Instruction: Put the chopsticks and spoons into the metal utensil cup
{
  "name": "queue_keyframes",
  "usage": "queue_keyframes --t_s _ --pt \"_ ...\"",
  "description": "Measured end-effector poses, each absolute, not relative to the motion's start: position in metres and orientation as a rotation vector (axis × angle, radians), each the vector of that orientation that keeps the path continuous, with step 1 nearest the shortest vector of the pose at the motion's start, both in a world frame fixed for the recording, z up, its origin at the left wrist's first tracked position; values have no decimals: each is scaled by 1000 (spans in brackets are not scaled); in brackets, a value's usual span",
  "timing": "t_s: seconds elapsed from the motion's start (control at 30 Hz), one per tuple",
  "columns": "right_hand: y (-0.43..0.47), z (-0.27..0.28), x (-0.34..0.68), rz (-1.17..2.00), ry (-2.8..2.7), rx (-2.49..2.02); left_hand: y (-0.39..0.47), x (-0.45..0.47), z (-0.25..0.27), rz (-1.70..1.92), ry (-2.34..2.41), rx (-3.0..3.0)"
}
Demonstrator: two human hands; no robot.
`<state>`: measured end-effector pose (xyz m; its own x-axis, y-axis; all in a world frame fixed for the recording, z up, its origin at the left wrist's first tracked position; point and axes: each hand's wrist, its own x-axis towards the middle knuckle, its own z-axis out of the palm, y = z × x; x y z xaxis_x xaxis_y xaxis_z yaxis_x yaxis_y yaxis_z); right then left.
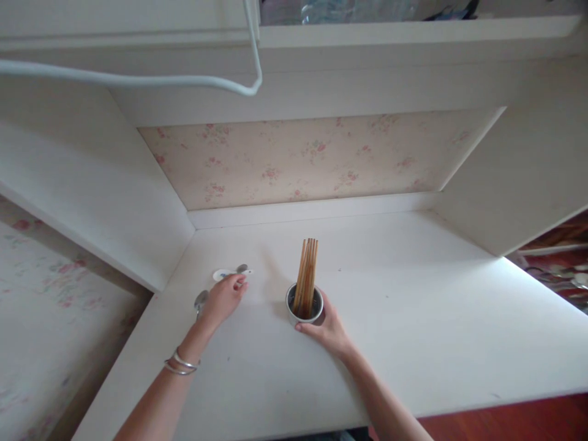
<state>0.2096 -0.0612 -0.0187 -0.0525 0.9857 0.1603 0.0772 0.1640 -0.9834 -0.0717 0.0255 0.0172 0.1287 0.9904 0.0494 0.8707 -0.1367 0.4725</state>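
My right hand [328, 331] wraps round a round metal cup [291, 309], thumb at the near side and fingers behind the right side. A bundle of wooden chopsticks [307, 272] stands in the cup, leaning slightly right. To the left, my left hand [226, 297] is low over the table with its fingers curled together. Just beyond the fingertips shows the bowl of a small metal spoon [242, 268]; its handle runs under my fingers and is hidden. Beneath it lies a white spoon [221, 275], partly covered. Another metal spoon [201, 299] lies left of my wrist, partly behind it.
The white tabletop [413, 306] ends at a rear ledge and wall with floral paper [316, 159]. White side panels [101, 159] flank it, and a shelf [367, 37] hangs above. A white cable [138, 81] crosses the upper left. Cluttered shelves [560, 269] are at right.
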Motion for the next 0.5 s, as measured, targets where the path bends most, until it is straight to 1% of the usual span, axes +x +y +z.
queue_keyframes --t_s 0.07,0.23,0.5 --pt "-62 -17 211 1065 -1388 -1127 35 -80 15 406 1960 2171" --pt "-63 -11 212 1051 -1407 -1131 39 -84 10 276 2081 2221" --pt "-62 -16 212 1046 -1399 -1124 42 -77 13 74 2119 2196"
